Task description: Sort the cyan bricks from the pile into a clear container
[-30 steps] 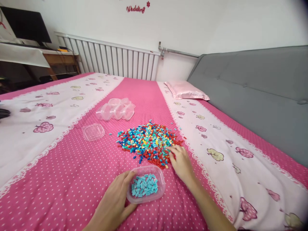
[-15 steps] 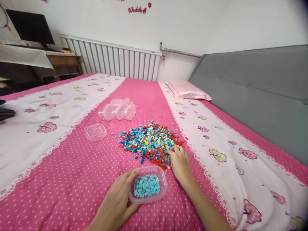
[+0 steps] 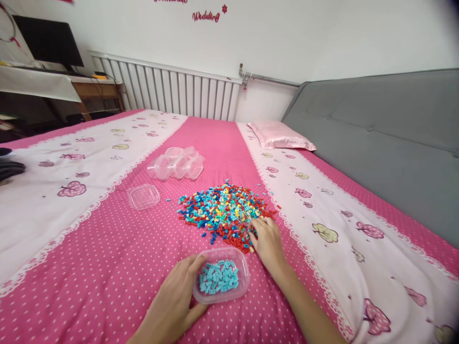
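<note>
My left hand [image 3: 179, 291] grips the left side of a clear plastic container [image 3: 244, 282], thumb and fingers at its rim. Light-blue toy bricks [image 3: 219, 277] lie in a loose layer inside it. Just beyond is a heap of small building bricks [image 3: 222, 208] in red, blue, turquoise and yellow, spread on the pink bedspread. At the heap's near right edge my right hand [image 3: 267, 239] has its fingers curled down and pinched together; what they hold, if anything, is hidden behind the fingers.
A clear lid [image 3: 143, 197] lies flat left of the heap. Several more clear containers [image 3: 175, 163] are clustered farther back. A pink pillow [image 3: 279, 135] rests by the grey headboard [image 3: 376, 114]. Beyond the bed are a white radiator [image 3: 168, 86] and a desk with a monitor [image 3: 48, 42].
My right hand's fingers have curled in slightly at the edge of the heap. The left hand and the container stay in place; the whole view has shifted a little.
</note>
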A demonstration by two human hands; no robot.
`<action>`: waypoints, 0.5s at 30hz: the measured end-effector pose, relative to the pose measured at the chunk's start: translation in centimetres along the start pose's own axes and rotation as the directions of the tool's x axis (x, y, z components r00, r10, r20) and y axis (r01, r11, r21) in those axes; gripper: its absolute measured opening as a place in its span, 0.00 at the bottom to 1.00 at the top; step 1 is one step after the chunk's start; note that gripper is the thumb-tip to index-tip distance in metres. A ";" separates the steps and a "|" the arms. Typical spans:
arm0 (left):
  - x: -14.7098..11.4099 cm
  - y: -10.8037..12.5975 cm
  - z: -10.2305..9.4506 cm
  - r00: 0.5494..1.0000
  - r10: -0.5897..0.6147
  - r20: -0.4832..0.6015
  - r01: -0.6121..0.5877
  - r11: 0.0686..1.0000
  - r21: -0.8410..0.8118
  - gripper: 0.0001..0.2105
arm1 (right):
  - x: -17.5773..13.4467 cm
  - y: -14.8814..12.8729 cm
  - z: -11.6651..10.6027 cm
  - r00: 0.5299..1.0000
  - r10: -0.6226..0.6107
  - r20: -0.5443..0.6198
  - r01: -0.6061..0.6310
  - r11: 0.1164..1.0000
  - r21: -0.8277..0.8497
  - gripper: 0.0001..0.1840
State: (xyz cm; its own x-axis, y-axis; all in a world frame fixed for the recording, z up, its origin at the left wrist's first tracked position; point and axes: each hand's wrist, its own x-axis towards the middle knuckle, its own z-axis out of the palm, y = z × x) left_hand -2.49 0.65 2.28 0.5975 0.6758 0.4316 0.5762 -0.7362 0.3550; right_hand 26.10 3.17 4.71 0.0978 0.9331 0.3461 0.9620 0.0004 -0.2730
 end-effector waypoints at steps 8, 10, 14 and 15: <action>-0.2 0.0 0.1 1.000 -0.001 -0.013 0.000 1.000 -0.007 0.33 | 0.1 0.1 0.5 0.997 0.047 -0.054 -0.045 0.999 0.026 0.08; -0.1 0.1 0.0 1.000 0.001 -0.011 -0.001 1.000 -0.005 0.32 | 0.1 0.0 0.4 0.997 0.043 -0.070 -0.039 0.997 0.063 0.09; 0.0 0.3 -0.2 1.000 -0.005 -0.005 0.004 1.000 -0.007 0.32 | 0.1 -0.2 0.1 0.996 0.017 -0.087 -0.002 0.985 0.173 0.10; 0.0 0.3 -0.2 1.000 -0.004 -0.006 0.004 1.000 -0.008 0.32 | 0.1 -0.2 0.0 0.996 0.011 -0.088 0.008 0.978 0.206 0.11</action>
State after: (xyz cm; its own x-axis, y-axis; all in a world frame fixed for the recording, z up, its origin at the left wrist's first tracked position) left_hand -2.45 0.44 2.54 0.5917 0.6784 0.4355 0.5740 -0.7339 0.3633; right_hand 25.87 3.21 4.82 0.1301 0.8977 0.4210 0.8895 0.0820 -0.4496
